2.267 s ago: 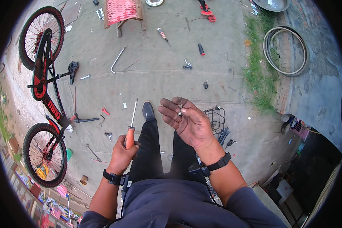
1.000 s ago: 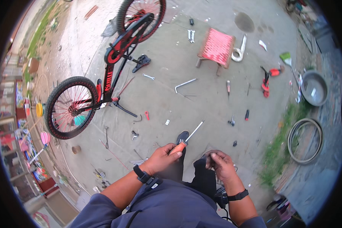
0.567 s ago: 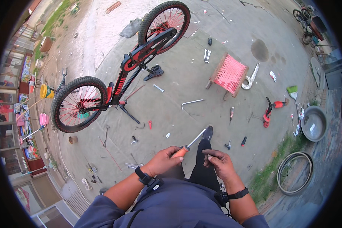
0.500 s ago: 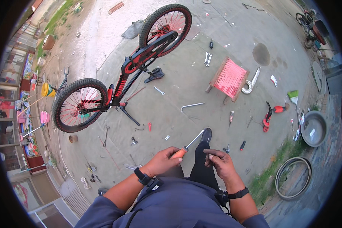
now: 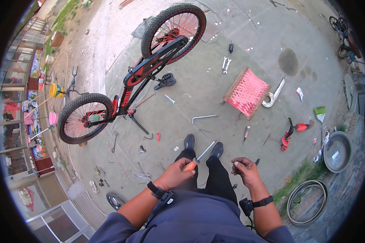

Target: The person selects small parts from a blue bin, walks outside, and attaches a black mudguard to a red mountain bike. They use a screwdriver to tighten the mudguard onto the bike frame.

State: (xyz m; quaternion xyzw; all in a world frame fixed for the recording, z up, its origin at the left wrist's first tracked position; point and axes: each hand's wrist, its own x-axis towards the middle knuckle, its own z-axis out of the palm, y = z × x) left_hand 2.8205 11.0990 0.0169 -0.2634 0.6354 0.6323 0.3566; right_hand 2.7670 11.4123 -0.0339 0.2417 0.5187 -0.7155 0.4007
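Observation:
My left hand [image 5: 173, 175] is closed around the orange handle of a screwdriver [image 5: 191, 164], its metal shaft slanting up and to the right, away from me. To the right, my right hand [image 5: 246, 171] is held up with fingers curled and thumb against them; whatever is pinched there is too small to make out. Both hands hover in front of my body, over my dark-trousered legs and shoes. Ahead on the left, an upside-down black and red bicycle [image 5: 127, 89] stands on the ground, touched by neither hand.
A low stool [image 5: 248, 94] with a red woven seat stands ahead right. Scattered on the concrete lie an L-shaped bar [image 5: 205, 117], wrenches [image 5: 226, 65], a second screwdriver [image 5: 246, 133] and a red tool [image 5: 286, 139]. At the right are a grey basin [image 5: 337, 152] and a tyre [image 5: 307, 202].
My right hand has moved right, away from the screwdriver. The left hand keeps its hold. My view has shifted, and both of my shoes now show.

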